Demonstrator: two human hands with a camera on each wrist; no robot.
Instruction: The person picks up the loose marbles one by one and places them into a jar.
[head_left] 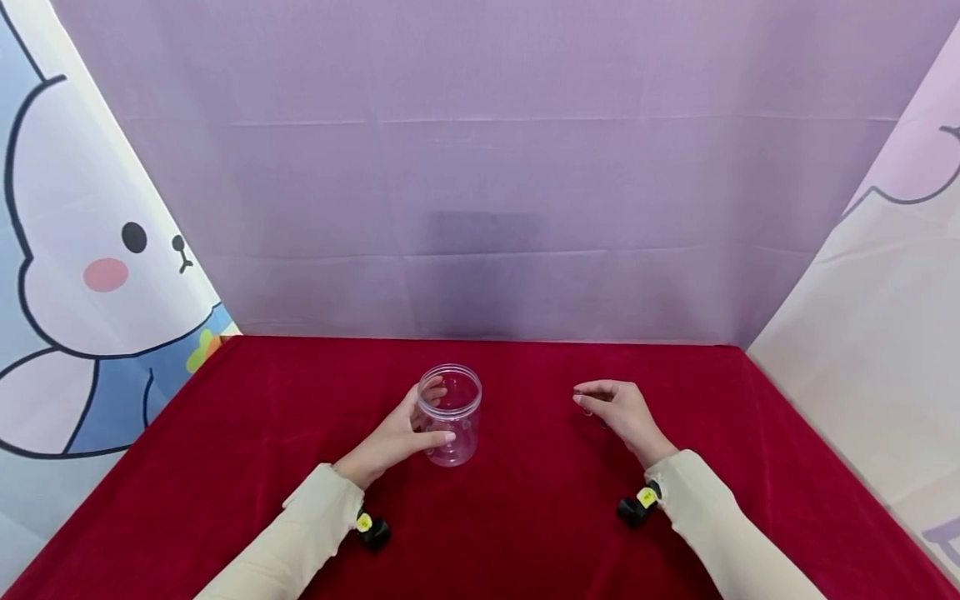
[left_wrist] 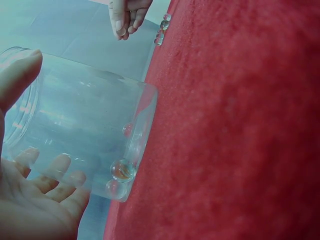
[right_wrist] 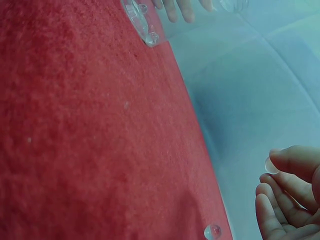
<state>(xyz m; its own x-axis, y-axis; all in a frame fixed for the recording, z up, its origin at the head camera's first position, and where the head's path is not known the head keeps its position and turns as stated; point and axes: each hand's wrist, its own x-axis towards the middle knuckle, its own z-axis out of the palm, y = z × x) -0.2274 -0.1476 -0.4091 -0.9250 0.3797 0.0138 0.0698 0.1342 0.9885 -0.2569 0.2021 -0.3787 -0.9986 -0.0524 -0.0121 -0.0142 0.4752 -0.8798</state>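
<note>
Holding upright, with the left hand [head_left: 393, 442], a clear jar [head_left: 465, 417] with marbles [left_wrist: 122, 171] at its bottom; pinching one clear marble [right_wrist: 270, 167] in the right hand [head_left: 621, 412], well apart from the jar, near other marbles [right_wrist: 212, 231] on the bench [head_left: 510, 525]. Could perhaps lose this marble by too light pressure on so smooth and round a surface.

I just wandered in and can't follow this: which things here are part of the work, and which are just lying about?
Apparently in use:
clear screw-neck jar, held by the left hand
clear marble, pinched by the right hand
marbles inside the jar
loose marbles on the red tablecloth

Apparently just surroundings:
red tablecloth
purple backdrop
cartoon-print side sheets
</note>
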